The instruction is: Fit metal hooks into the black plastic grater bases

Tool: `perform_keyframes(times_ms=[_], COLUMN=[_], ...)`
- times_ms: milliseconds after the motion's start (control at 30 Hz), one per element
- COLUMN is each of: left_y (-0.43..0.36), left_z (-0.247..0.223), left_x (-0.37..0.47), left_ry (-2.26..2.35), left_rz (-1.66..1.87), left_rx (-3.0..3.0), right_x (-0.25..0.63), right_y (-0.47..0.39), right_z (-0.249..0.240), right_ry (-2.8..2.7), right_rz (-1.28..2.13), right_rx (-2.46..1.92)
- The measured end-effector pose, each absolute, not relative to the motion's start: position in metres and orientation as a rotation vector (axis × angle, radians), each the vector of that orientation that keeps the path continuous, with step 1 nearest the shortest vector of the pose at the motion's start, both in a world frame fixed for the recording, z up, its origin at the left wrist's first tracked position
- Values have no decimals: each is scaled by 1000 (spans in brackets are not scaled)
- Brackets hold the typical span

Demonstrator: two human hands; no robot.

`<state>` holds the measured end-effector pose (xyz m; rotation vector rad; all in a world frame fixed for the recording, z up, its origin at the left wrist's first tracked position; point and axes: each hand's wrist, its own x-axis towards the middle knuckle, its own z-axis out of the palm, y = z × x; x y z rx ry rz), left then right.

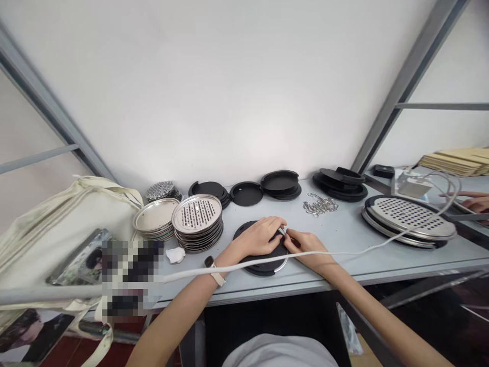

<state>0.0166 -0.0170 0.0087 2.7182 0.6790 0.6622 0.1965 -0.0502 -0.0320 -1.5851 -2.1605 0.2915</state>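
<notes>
A black round plastic disc (263,267) with a metal rim edge lies on the table before me. My left hand (262,236) rests over its top, fingers curled onto its right part. My right hand (308,248) is at the disc's right edge, thumb and fingers pinched together. Between the hands shows a small shiny metal piece (281,232); the right fingertips hide what else they may hold. Behind the hands lies a heap of small metal hooks (320,205). To the left stand a stack of perforated round metal grater plates (197,216) and a stack of plain-faced metal plates (155,216).
Black round parts (280,183) line the wall. More grater discs (412,219) are stacked at right, beyond them a co-worker's hand (476,202). A white cable (344,253) crosses in front of my arms. A cream bag (64,224) hangs at left; crumpled white tissue (175,255) lies nearby.
</notes>
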Motion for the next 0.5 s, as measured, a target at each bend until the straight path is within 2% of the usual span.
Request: perform_keyframes(times_ms=[500], left_y=[-14], left_z=[4], left_x=[17], left_ry=[685], left_rz=[692], left_rx=[2750], right_x=[197], right_y=[-52], right_z=[-29], right_ry=[-2178], right_rz=[315], right_rx=[-1544])
